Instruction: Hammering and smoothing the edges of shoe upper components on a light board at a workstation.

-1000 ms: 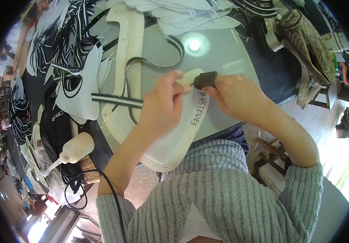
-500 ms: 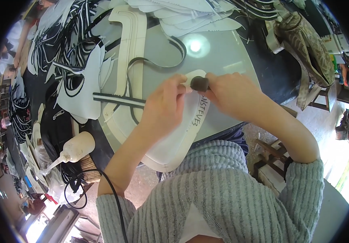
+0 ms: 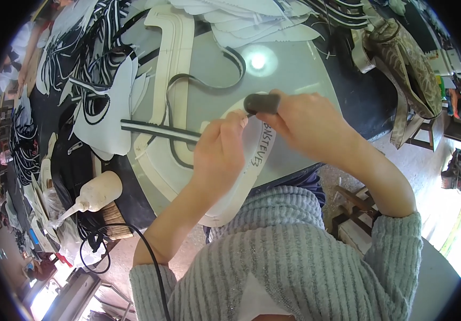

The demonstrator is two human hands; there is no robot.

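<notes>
My right hand [image 3: 302,117] is closed around a dark, blunt-ended tool [image 3: 261,102] that looks like a short handle; its working end is hidden. Beside it, my left hand [image 3: 220,152] is closed, thumb and fingertips pinched together close to the tool. A black-and-white strip [image 3: 158,130] runs from the left in under my left hand, and its end is hidden by the fingers. Beneath both hands lies a cream, curved template panel [image 3: 236,206] with handwriting along its right edge. A thin dark strip [image 3: 209,84] curls over the panel's far side.
A long cream template [image 3: 176,59] lies on the grey board [image 3: 300,69]. White cut pieces [image 3: 257,24] are stacked at the back, more trimmed pieces [image 3: 105,112] at left. A white squeeze bottle [image 3: 101,191] stands tilted at the left edge. A patterned bag [image 3: 401,64] sits at right.
My right hand has turned the dark tool, so it now lies more sideways and a little higher and further left. My left hand has shifted slightly down, its fingers drawn closer together.
</notes>
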